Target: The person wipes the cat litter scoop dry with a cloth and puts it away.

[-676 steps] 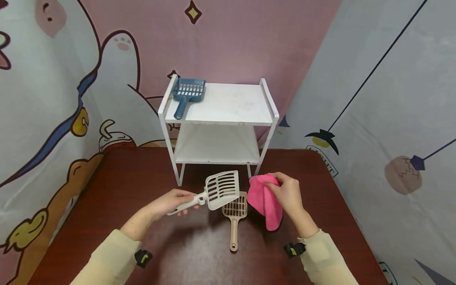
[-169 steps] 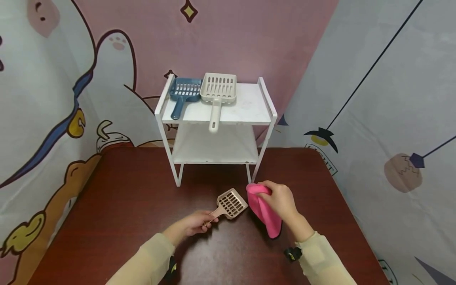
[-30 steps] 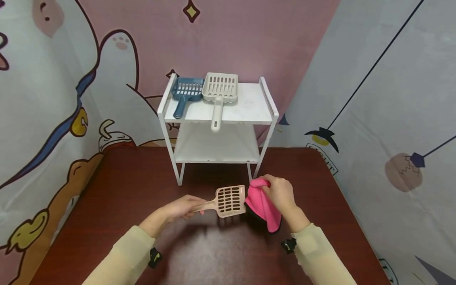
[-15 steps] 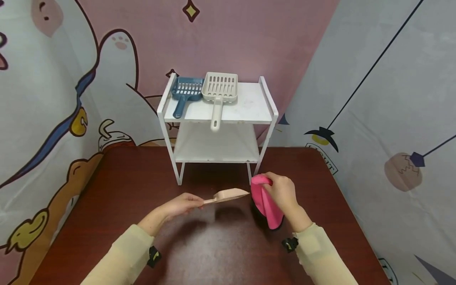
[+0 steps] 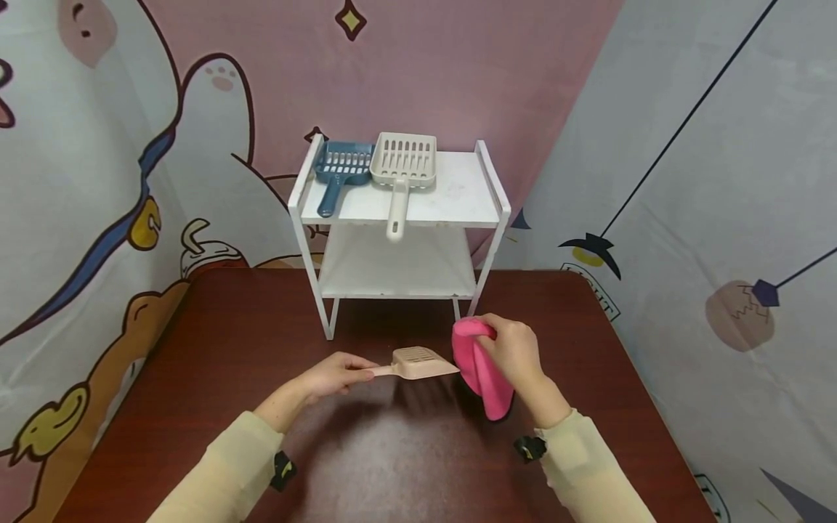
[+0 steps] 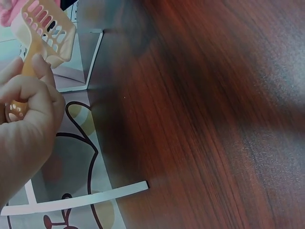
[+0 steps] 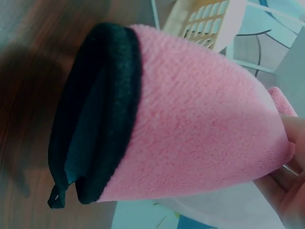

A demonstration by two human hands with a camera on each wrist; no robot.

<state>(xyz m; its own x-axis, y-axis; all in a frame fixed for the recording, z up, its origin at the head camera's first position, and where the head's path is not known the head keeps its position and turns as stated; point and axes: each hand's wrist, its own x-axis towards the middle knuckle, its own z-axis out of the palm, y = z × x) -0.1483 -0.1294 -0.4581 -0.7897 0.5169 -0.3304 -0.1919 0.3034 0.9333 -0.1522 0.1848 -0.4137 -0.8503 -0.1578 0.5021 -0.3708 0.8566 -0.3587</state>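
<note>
My left hand [image 5: 330, 378] pinches the handle of a beige cat litter scoop [image 5: 418, 363], held above the table with its slotted basket pointing right. In the left wrist view my fingers curl round the handle of the scoop [image 6: 66, 42]. A pink cloth [image 5: 485, 370] hangs from my right hand [image 5: 516, 352], pinched at its top between thumb and fingers. Its fleecy surface, thick black edging and small loop show in the right wrist view, where the cloth [image 7: 205, 114] partly hides the scoop. The scoop's tip meets the cloth's left edge in the head view; whether they touch I cannot tell.
Behind the hands stands a white two-tier shelf [image 5: 458, 189]. On its top tier lie a blue litter scoop [image 5: 343, 171] at the left and an off-white litter scoop [image 5: 402, 163] beside it, its handle overhanging the front edge. Everything stands on a dark red-brown table [image 5: 229, 327].
The off-white scoop went from my left hand to the shelf, and the beige one was picked up. Over the last second the beige scoop has turned about its handle; the cloth shifted slightly.
</note>
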